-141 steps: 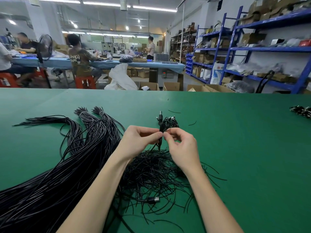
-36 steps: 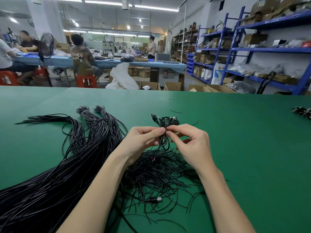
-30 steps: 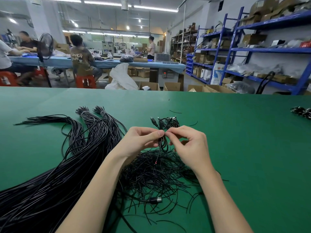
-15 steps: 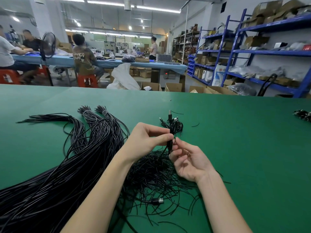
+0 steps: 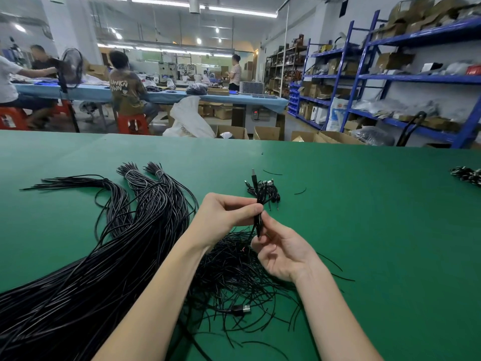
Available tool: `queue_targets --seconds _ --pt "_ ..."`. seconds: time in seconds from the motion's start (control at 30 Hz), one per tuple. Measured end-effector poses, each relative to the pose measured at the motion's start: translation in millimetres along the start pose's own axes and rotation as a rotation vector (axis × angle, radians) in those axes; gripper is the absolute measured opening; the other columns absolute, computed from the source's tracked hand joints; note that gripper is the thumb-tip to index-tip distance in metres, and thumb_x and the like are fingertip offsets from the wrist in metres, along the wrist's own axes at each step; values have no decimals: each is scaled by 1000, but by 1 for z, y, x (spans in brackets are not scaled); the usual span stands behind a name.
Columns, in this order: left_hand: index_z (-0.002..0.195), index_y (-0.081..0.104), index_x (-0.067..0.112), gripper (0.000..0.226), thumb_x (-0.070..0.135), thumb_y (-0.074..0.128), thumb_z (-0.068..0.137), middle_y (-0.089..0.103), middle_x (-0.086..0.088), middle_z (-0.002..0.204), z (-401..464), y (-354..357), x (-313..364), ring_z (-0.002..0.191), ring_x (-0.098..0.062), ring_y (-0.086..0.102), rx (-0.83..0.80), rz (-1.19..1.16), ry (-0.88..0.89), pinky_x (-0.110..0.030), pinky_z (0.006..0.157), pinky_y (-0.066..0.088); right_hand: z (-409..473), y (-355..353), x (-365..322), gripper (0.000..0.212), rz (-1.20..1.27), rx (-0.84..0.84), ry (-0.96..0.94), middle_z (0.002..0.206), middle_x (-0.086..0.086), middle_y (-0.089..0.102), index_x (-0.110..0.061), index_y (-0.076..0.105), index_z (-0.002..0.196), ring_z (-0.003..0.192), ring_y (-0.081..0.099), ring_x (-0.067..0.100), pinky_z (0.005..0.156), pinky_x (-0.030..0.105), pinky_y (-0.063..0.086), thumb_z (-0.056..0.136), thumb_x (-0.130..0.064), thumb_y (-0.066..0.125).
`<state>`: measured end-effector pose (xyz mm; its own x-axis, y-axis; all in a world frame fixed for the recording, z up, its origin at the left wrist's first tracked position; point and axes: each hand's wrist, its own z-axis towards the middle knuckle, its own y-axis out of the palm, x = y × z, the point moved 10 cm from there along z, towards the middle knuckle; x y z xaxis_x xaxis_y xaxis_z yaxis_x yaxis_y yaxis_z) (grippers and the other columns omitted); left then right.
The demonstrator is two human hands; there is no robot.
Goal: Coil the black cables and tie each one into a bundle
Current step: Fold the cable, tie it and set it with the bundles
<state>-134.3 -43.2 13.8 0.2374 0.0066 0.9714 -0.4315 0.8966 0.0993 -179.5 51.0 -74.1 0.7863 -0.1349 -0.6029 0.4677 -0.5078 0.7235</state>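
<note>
Above the middle of the green table point(image 5: 364, 230), a thin coiled black cable point(image 5: 258, 217) stood nearly upright between my two hands, its plug end point(image 5: 253, 175) pointing up and away from me. My left hand point(image 5: 226, 217) came in from the left with the forearm angled across the table, back of the hand toward the camera, thumb and forefinger closed on the upper part of the cable. My right hand point(image 5: 282, 252) sat lower and slightly to the right, palm turned up and toward me; its fingers point(image 5: 270, 221) were curled, and thumb and forefinger pinched the cable's lower end. Both hands were raised off the table.

Just behind the held cable lay a small heap of finished bundles point(image 5: 268, 190) with their plugs showing. Under and in front of my wrists spread a loose tangle of thin black ties point(image 5: 234, 277), with one plug point(image 5: 240, 310) lying in it. To the left, long sheaves of black cables point(image 5: 104, 269) swept across the table, two of them bound near their far tips. At the far right edge lay another little pile of bundles point(image 5: 467, 175), well apart from my hands.
</note>
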Motion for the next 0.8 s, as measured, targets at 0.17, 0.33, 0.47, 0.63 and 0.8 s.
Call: queue_targets --seconds 0.17,0.33,0.47,0.63,0.8 --pt "85 81 13 12 16 87 76 78 -5 83 3 -18 -9 76 -11 74 169 79 -23 -18 69 57 -8 -5 -46 16 -458 204 -428 83 -6 77 -21 82 89 68 68 6 57 19 53 75 -28 87" --pt "84 73 7 17 13 87 76 74 -2 69 1 -24 -19 64 -8 68 274 89 -63 -18 60 55 -18 19 -59 13 -811 177 -669 94 -4 80 -30 81 90 87 75 10 72 26 61 86 -18 82" --pt "84 71 4 16 15 83 82 72 -2 69 2 -21 -26 64 -11 66 247 52 -105 -21 65 58 -17 9 -61 15 -797 261 -691 86 -4 80 -23 80 96 76 75 8 64 20 58 86 -12 81" --pt "90 75 6 13 17 81 84 76 -2 77 4 -20 -28 68 -8 69 232 52 -123 -19 66 56 -12 2 -63 9 -780 265 -659 79 -1 79 -19 81 97 69 72 7 64 19 56 90 -15 78" --pt "94 76 21 8 15 76 88 79 5 86 10 -15 -33 78 2 71 158 173 -130 -15 64 54 -4 -11 -60 8 -666 284 -627 79 5 79 -18 79 97 64 70 9 61 21 57 94 -13 74"
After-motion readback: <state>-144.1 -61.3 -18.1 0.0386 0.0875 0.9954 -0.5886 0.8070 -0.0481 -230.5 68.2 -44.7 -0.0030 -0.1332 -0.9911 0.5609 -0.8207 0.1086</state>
